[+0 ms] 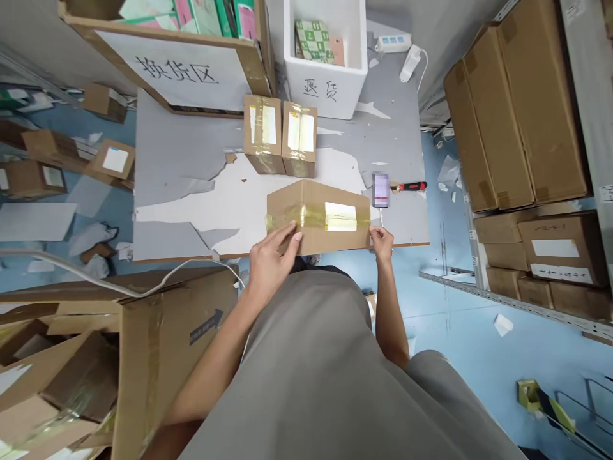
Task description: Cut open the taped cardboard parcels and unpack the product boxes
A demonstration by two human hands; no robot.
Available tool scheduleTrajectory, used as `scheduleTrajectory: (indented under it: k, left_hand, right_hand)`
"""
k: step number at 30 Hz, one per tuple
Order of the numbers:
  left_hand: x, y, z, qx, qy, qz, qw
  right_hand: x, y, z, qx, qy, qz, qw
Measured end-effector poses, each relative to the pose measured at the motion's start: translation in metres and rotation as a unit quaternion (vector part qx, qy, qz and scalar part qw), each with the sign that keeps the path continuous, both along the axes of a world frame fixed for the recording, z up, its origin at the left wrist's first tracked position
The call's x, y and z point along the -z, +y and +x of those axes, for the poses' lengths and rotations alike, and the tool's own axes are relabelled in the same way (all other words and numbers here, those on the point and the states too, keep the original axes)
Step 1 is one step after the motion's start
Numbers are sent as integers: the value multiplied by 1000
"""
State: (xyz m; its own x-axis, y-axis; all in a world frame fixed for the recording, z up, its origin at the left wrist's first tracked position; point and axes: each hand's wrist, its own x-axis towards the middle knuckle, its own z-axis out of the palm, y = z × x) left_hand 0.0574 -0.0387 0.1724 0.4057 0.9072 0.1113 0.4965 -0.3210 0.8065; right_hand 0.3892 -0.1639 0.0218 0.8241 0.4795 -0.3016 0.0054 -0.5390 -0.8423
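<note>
A long brown cardboard box (313, 239) lies near the table's front edge, with yellowish tape along it and a white label (341, 217) on its right part. My left hand (275, 255) grips its left front side, fingertips on the taped face and thumb along the near edge. At the box's right end, my right hand (382, 243) pinches the edge between thumb and fingers; whether a bit of tape is in that pinch is too small to tell. Behind the box stand two smaller taped cartons, a left one (263, 131) and a right one (299, 137), side by side.
A phone (381, 190) on a cable and a red-black handled tool (409, 187) lie to the right. At the table's back are a large carton (182, 70) and white foam bin (330, 89). Big boxes (517, 108) fill the right shelf; an open carton (177, 338) stands at left.
</note>
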Motion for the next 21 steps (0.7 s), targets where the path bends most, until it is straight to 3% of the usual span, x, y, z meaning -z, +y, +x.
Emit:
scheduleTrajectory:
  k: [4,10,13,16,21]
  left_hand:
    - [22,30,-31,-94,58,-47,993]
    - [89,87,-71,-223,90,-133,962]
    - [112,103,-89,-241,49,-179,953]
    - [127,116,-111,-270,37,-188,944]
    - [148,133,-155,-315,52,-198,927]
  right_hand:
    - [-13,15,-25,-62,-9,13,998]
    - [-47,56,-74,-173,-97,-60,978]
    - [-70,73,-98,-224,-184,-81,954]
    - [-98,90,-126,-283,-259,-58,922]
    - [-140,127,-199,-389,-335,-24,858]
